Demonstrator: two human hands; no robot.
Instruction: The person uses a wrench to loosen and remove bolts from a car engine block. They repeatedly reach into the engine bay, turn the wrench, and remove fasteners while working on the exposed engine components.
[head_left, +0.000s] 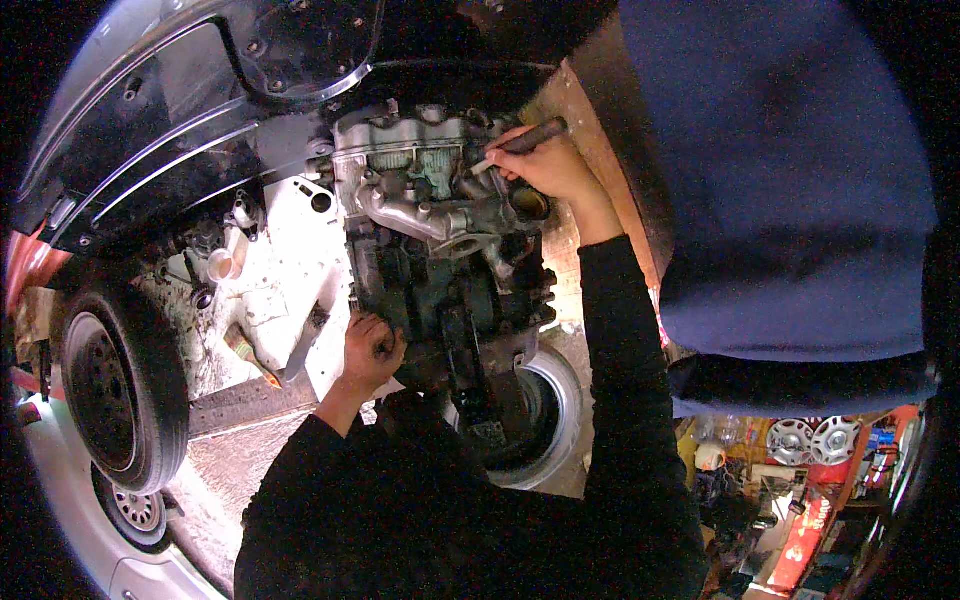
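Observation:
An engine (pixel 440 280) with a silver upper casting and a dark block fills the middle of the head view. My right hand (pixel 540 165) grips a dark-handled tool (pixel 535 135) with a pale tip, held at the silver intake manifold (pixel 410 210) on the upper right of the engine. My left hand (pixel 372 352) is at the lower left side of the block, its fingers curled; what they may hold is too dark to make out.
A black car panel (pixel 170 120) arches overhead. Left are a tyre (pixel 125 390) and white sheet (pixel 310 260) bearing metal parts (pixel 220 260). Another wheel (pixel 550 420) lies below the engine. Dark blue fabric (pixel 780 180) hangs at right, above hubcaps and clutter (pixel 790 500).

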